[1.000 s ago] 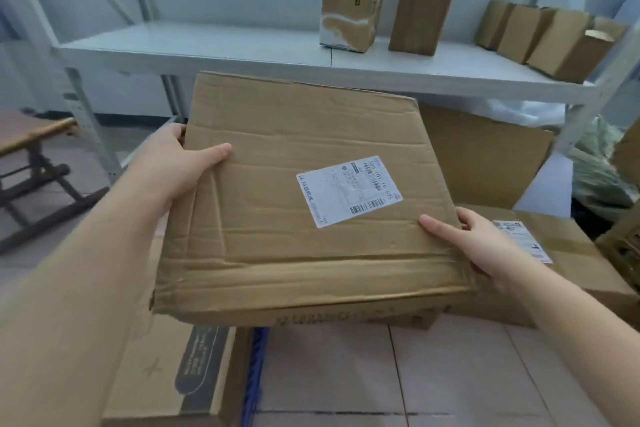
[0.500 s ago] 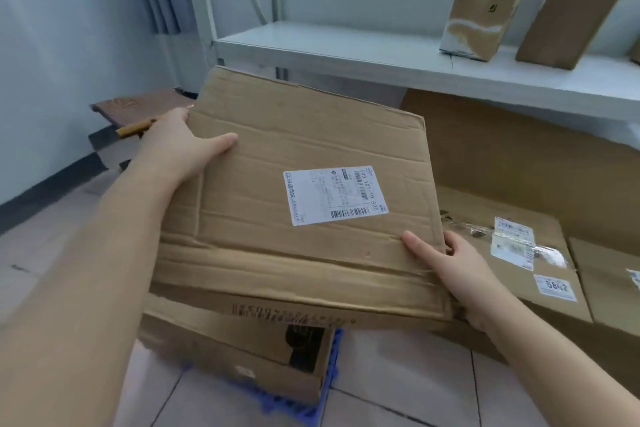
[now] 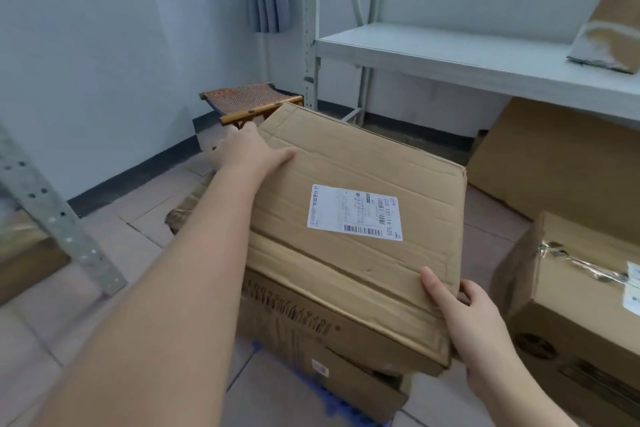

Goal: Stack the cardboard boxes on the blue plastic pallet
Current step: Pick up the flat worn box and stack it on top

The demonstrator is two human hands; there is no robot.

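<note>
Storage room seen from the head camera. A grey metal shelf (image 3: 467, 55) spans the upper right and carries a torn carton (image 3: 609, 38) at the right edge; a large brown carton (image 3: 561, 163) leans beneath it on the tiled floor (image 3: 114, 253). At centre, a flat cardboard box (image 3: 353, 218), creased and worn, is held tilted with its far-left corner high and its near-right corner low. Its underside lies directly above a printed lower box (image 3: 311, 326); whether the two are touching along their whole length cannot be told. Below that, a third box (image 3: 349, 381) sits on the blue plastic pallet (image 3: 332, 406), of which only a narrow strip shows at the bottom. A further box (image 3: 581, 308) with clear tape stands on the floor to the right, apart from the stack. The left hand (image 3: 249, 152) grips the held box's far-left edge, thumb pressed flat on the top face and the other fingers wrapped out of sight behind the edge. The right hand (image 3: 460, 308) grips the near-right corner, thumb on top and the fingers curled around the side and below. A wooden folding stool (image 3: 249, 100) stands at the wall behind the left hand. A white shipping label (image 3: 355, 211) with a barcode is stuck to the top face of the held box.
</note>
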